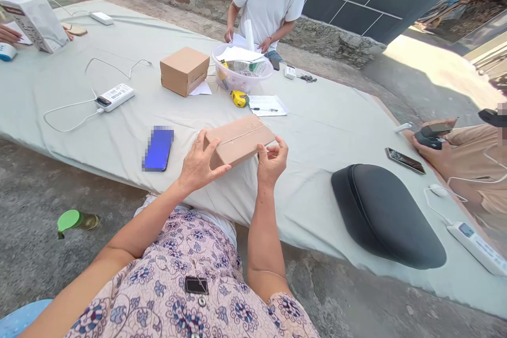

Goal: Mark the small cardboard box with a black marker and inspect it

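Note:
A flat brown cardboard box (241, 140) with a thin line across its top is tilted at the near edge of the table, between my two hands. My left hand (200, 163) presses against its left end, thumb along the near side and fingers on the top corner. At the right end, my right hand (272, 161) pinches the box's corner between thumb and fingers. A phone (158, 149) with a blurred blue screen lies left of my left hand. Beyond the box are a yellow tape measure (239, 99) and a written sheet (269, 106) with a pen on it.
A second cardboard box (185, 71) and a pale basin (241, 80) of items stand farther back. A white power strip (115, 97) with cables lies left; a black padded seat (388, 214) lies right. Other people are around the table. A green-lidded bottle (77, 221) is on the ground.

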{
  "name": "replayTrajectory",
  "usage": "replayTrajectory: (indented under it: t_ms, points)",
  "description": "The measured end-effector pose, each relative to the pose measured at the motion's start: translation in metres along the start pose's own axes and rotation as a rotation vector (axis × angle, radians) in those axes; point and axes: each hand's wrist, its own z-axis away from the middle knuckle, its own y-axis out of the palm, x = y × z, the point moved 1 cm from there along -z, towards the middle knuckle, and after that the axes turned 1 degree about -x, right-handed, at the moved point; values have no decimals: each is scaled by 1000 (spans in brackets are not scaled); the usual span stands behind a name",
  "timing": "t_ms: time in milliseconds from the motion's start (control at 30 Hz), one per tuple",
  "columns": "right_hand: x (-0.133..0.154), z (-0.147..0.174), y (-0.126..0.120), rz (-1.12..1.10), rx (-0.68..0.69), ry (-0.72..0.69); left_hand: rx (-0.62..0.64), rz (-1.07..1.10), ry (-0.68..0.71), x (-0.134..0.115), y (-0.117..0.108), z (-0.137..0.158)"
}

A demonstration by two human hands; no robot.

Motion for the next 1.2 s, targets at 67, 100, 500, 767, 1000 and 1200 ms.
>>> replayTrajectory:
  t_ms: [67,100,500,767,1000,1200]
  points:
    - [-10,-14,0,-39,-19,67,12,10,-2,1,0,0]
    - [-14,-19,0,-75,13,96,16,22,-1,1,0,0]
    - [-17,20,-19,-132,0,167,83,455,-178,21,-3,-3]
    - [-39,41,-22,-91,67,151,-50,495,-218,40,11,-6]
    - [-67,53,-24,117,212,194,-1,317,-305,65,29,4]
    - [-63,56,-20,202,224,198,9,97,-319,68,38,11]
